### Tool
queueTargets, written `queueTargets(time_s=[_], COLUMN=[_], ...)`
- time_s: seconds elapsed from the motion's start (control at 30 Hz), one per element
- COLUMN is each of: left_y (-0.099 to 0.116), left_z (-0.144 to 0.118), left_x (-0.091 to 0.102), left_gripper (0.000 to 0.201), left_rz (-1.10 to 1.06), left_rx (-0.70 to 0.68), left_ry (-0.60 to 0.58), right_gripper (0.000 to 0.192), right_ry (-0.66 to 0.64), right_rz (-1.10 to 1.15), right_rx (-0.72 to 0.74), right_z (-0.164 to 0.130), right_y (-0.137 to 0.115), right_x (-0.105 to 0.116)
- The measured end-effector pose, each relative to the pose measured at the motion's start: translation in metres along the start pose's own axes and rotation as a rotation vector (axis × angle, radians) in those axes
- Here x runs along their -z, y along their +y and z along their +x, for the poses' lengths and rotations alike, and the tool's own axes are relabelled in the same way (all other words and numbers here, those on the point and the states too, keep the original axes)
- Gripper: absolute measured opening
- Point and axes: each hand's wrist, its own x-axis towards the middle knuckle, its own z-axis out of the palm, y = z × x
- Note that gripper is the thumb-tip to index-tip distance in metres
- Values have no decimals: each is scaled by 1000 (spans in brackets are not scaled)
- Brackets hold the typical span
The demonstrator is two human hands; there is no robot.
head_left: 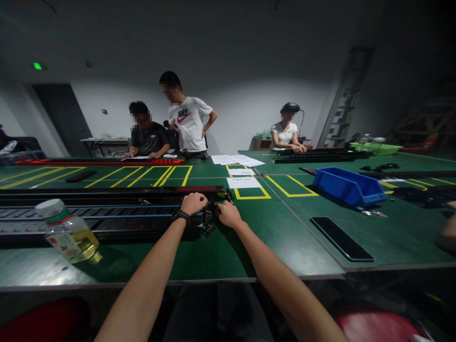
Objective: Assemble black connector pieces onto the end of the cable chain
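Note:
A long black rail assembly [117,211] with blue strips and rows of small red marks lies along the green table in front of me. At its right end hangs a tangle of black cables and connectors [207,224]. My left hand [193,204], with a black band at its wrist, is closed over that end, fingers curled. Facing it, my right hand [228,213] is closed in a pinch beside the cables, near some yellow wire. What the fingertips grip is too small and dark to make out.
A drink bottle [67,232] stands at the left, near the rail. To the right are a blue bin [347,186] and a phone [341,239]. Paper sheets [244,183] lie ahead. Several people are across the table; another person's arm [449,230] shows at far right.

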Motion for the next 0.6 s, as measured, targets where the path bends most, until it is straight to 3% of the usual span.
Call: queueTargets(time_s=[0.23,0.6], left_y=[1,2], left_z=[-1,-2], left_x=[2,3], left_gripper=[34,34], left_rz=[-2,4], left_rx=[-10,-7], left_ry=[5,-6], right_gripper=[33,31], right_ry=[45,149], right_rz=[117,256], right_rx=[63,-8], right_z=[4,10], right_y=[2,-4], right_x=[-8,-14])
